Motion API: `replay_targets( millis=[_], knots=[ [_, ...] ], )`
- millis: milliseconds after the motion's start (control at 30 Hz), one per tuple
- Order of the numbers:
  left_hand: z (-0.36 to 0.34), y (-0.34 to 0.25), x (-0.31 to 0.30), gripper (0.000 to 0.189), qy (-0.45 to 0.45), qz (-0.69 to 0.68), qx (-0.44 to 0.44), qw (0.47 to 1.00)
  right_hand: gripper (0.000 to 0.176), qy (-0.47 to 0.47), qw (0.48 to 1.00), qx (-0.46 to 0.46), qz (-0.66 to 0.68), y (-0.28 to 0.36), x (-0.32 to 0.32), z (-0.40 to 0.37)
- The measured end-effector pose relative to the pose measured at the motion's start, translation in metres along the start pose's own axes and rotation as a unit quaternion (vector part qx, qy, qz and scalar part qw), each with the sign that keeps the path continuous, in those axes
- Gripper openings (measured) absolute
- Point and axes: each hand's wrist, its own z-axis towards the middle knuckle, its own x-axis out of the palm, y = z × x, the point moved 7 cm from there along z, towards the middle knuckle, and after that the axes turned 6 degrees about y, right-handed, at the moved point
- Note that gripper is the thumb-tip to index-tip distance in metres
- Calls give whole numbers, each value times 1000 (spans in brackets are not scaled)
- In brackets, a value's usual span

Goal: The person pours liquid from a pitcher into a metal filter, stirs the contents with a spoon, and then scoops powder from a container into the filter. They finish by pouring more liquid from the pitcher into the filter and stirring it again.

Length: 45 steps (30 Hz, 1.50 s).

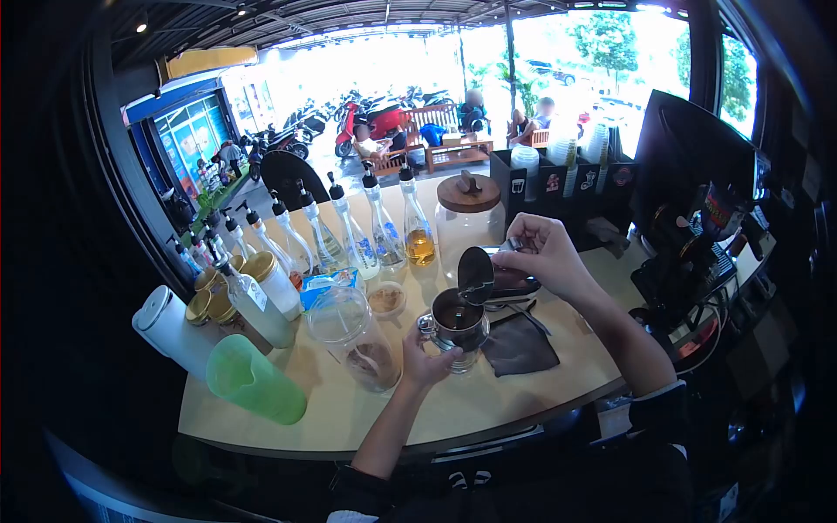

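Observation:
My left hand (pixel 429 358) is wrapped round the handle and side of a glass mug (pixel 459 336) with dark contents, upright on the counter. Above and to the right, my right hand (pixel 542 253) pinches the handle of a dark round scoop or lid (pixel 476 274), tilted at the mug's rim. Whether it touches the rim I cannot tell. A dark folded cloth (pixel 520 343) lies right of the mug. To the left stand a clear plastic cup (pixel 357 340) with some brown contents and a small dish of brown powder (pixel 386 300).
Pump bottles (pixel 355 240) line the counter's back edge beside a wooden-lidded jar (pixel 471 222). A green pitcher (pixel 255 380), a white jug (pixel 170 324) and gold-lidded jars (pixel 270 281) stand left. A cup holder (pixel 571 185) and monitor (pixel 697 161) are right; people sit outside.

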Motion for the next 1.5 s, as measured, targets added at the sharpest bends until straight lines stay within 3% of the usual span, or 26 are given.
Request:
replay_targets(
  millis=[500, 900, 967, 1367, 1500],
  knots=[
    [0, 2, -1, 79, 1, -10, -11, 1000, 22, -2, 1000, -10, -18, -3, 1, 5],
    [1, 5, -1, 83, 6, 5, -16, 1000, 25, -21, 999, 4, 41, 0, -2, -2],
    [3, 0, 1, 83, 17, 6, 6, 1000, 24, -23, 999, -18, -24, -3, -8, 0],
    [2, 0, 0, 82, 13, 20, 1, 1000, 25, -6, 1000, -23, -4, 3, 4, 8],
    [1, 2, 0, 83, 14, 12, -6, 1000, 22, 5, 1000, 14, -13, 2, 3, 5]
  ],
)
